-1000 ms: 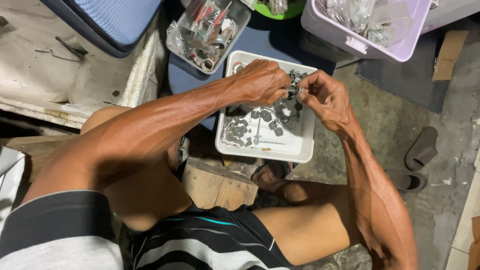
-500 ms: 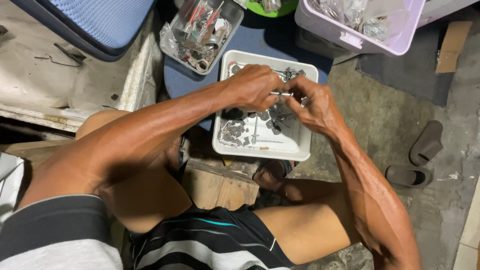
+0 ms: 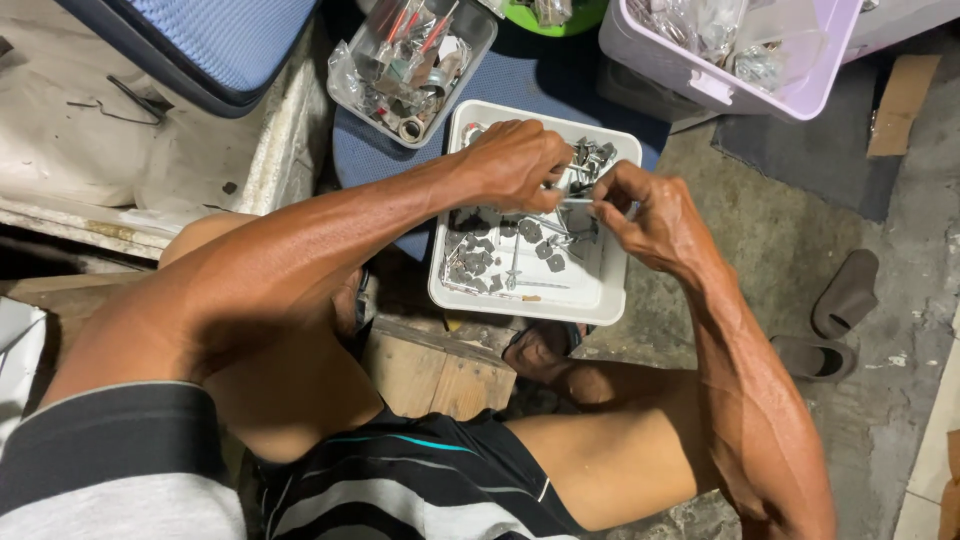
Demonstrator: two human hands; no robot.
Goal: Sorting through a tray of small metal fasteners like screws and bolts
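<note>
A white tray [image 3: 600,290] is set on a blue seat [image 3: 520,75], far of the knees, with the hands held over its far half. Small metal parts [image 3: 480,255] are heaped in the tray's left and far portions; its near right portion is bare.

The left hand [image 3: 515,160] is curled, its fingertips pressed together on one end of a thin metal piece [image 3: 572,195]. The right hand [image 3: 645,205] is closed in a pinch on the other end. The piece is held level, just above the heap, between the two hands. What the piece is cannot be told.

It is judged that two parts are being fitted together. The work is best kept low over the tray, so that a dropped part is caught. Both pinches should be kept near the joint, and force applied straight along the piece.

A clear tub [image 3: 415,55] of mixed hardware is noted far left, a lilac bin [image 3: 720,85] far right, sandals [image 3: 835,320] on the floor at right.
</note>
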